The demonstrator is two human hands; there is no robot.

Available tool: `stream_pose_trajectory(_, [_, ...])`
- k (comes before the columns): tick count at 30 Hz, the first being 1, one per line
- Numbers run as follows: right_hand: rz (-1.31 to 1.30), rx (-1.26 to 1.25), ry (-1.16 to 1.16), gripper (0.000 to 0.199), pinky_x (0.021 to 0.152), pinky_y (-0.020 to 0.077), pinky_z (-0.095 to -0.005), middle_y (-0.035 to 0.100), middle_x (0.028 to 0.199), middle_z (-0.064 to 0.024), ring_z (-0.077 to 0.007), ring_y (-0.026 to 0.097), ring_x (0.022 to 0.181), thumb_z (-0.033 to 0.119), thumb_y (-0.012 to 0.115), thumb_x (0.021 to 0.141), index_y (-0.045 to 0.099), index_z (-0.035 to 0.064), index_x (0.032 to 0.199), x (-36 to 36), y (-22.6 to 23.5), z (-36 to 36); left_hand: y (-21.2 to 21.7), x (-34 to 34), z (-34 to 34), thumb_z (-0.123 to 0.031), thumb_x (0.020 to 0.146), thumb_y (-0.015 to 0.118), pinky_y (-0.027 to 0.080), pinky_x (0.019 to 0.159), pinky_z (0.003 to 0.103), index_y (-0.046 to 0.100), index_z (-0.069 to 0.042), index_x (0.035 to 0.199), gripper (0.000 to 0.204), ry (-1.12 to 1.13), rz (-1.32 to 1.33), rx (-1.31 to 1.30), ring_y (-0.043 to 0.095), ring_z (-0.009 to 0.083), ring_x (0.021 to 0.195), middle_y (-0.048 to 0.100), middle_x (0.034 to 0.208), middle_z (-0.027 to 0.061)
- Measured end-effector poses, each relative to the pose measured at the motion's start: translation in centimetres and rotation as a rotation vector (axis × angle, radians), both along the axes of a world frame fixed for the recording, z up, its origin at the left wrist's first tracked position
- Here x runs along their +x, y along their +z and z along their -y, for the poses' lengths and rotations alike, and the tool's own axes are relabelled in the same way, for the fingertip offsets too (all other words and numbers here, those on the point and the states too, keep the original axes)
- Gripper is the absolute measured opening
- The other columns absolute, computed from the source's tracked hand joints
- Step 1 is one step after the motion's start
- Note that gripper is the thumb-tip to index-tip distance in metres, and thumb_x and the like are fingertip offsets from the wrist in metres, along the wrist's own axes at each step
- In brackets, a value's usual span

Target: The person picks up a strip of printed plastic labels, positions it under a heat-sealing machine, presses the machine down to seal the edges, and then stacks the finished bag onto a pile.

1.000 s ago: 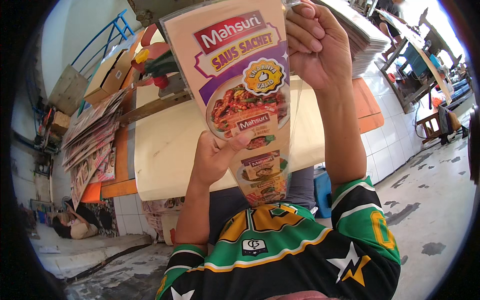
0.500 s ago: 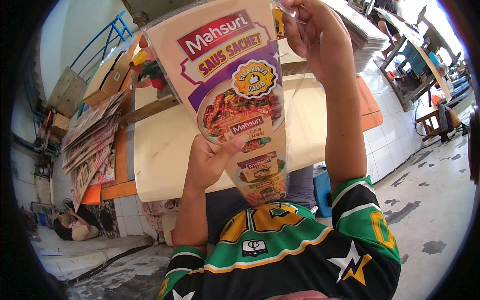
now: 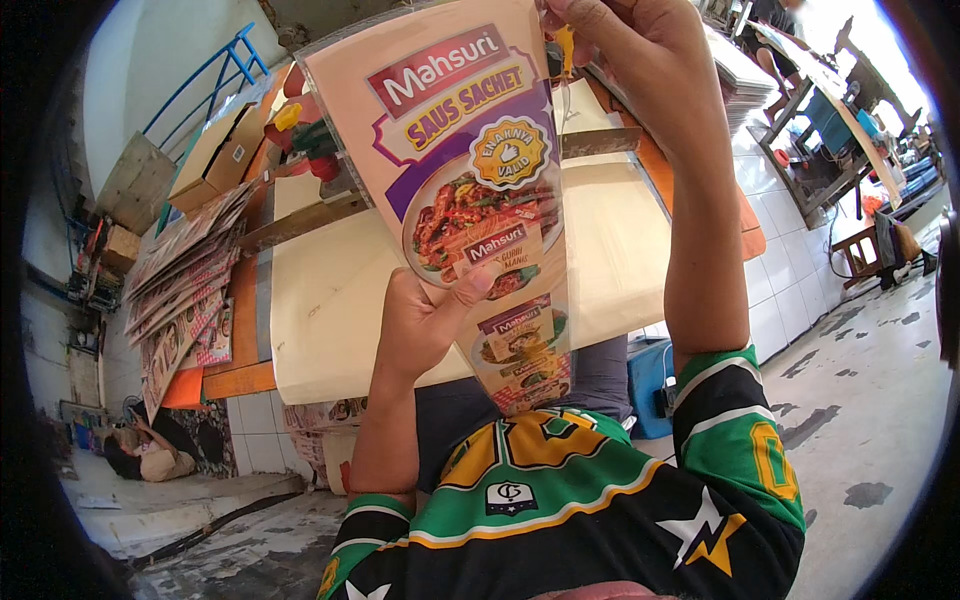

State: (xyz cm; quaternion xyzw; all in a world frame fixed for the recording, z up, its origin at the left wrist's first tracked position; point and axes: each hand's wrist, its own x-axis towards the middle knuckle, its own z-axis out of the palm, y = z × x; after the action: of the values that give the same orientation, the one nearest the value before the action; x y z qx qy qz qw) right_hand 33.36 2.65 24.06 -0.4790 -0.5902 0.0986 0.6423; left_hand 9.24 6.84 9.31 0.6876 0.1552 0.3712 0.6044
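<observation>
The long printed card [image 3: 470,200] is held lengthwise, far to near: right hand [image 3: 640,70] clenched on its far end, left hand [image 3: 425,320] pinching its near part.

We are holding up a long peach-and-purple printed cardboard sign [image 3: 470,200] with food pictures; matching printed sheets [image 3: 185,290] are lying stacked far left beside a brown cardboard box [image 3: 225,155].

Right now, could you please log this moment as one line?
left hand: grips printed sheet mid-edge | right hand: pinches its top | sheet: raised above cream tabletop
</observation>
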Motion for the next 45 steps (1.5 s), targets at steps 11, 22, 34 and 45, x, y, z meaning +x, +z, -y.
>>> stream_pose_trajectory(11, [-0.013,-0.035,-0.063,0.025,0.056,0.0473,-0.0209,0.063,0.073,0.0004,-0.0041,0.055,0.063,0.021,0.064,0.102,0.068,-0.0007,0.089,-0.2,0.8,-0.7,2.3,0.1,-0.1,-0.015,0.1,0.066,0.053,0.086,0.029,0.067,0.008,0.121,0.031,-0.059,0.017,-0.076,0.065,0.0113,0.097,0.073,0.112,0.0086])
stream_pose_trajectory(22, [0.036,0.007,-0.172,0.021,0.05,0.041,-0.0206,0.06,0.065,0.0009,-0.0025,0.052,0.058,0.01,0.063,0.096,0.062,0.0,0.077,-1.4,0.7,-2.5,7.3,2.0,-3.6,-0.016,0.103,0.063,0.05,0.081,0.023,0.068,0.007,0.115,0.026,0.254,0.208,0.176,0.062,0.0075,0.09,0.071,0.103,0.004])
stream_pose_trajectory(34, [0.042,0.023,-0.483,0.016,0.054,0.0466,-0.0252,0.065,0.064,-0.0042,-0.0073,0.057,0.058,0.01,0.066,0.088,0.066,-0.0032,0.078,-3.0,-1.0,-3.9,6.3,3.9,-2.2,-0.019,0.103,0.063,0.047,0.061,0.023,0.071,0.006,0.106,0.026,0.471,0.203,0.46,0.057,0.0036,0.069,0.071,0.08,0.0047])
stream_pose_trajectory(45, [0.002,-0.226,0.279,0.042,0.064,0.0447,-0.0253,0.062,0.074,-0.0006,-0.0078,0.055,0.07,0.042,0.067,0.099,0.069,0.0008,0.09,-1.4,-7.3,-1.6,5.1,0.3,-4.6,-0.018,0.102,0.063,0.049,0.08,0.024,0.066,0.007,0.114,0.027,0.406,0.394,0.089,0.061,0.0097,0.092,0.069,0.107,0.0071])
